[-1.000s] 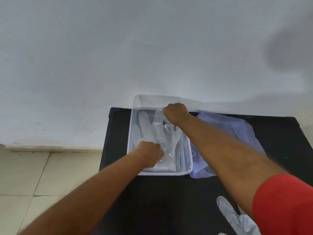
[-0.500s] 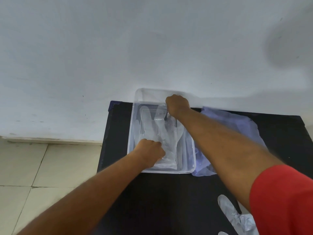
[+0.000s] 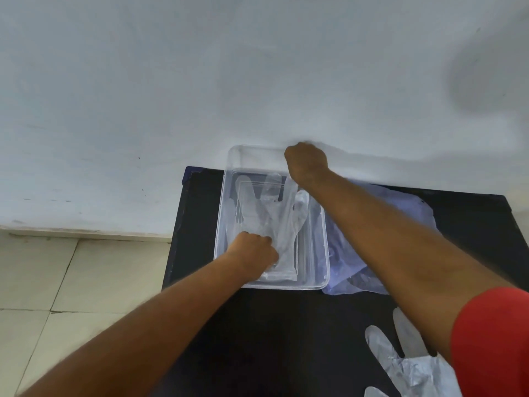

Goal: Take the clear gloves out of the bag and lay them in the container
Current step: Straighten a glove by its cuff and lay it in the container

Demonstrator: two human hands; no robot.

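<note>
Table (image 3: 286,339), black against a white wall (image 3: 200,67) beside pale floor tiles (image 3: 71,276), carries my clear container (image 3: 320,247): left hand (image 3: 253,255) fisted on the glove (image 3: 274,219) inside, right hand (image 3: 306,163) curled at its far rim, grip unclear, bag (image 3: 400,224) just right.

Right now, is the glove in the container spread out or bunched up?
Spread out: the glove lies flat in the container, fingers splayed toward the wall.

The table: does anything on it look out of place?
Yes. One clear glove lies loose on the black table near its front edge, apart from the container, where another glove already lies.
</note>
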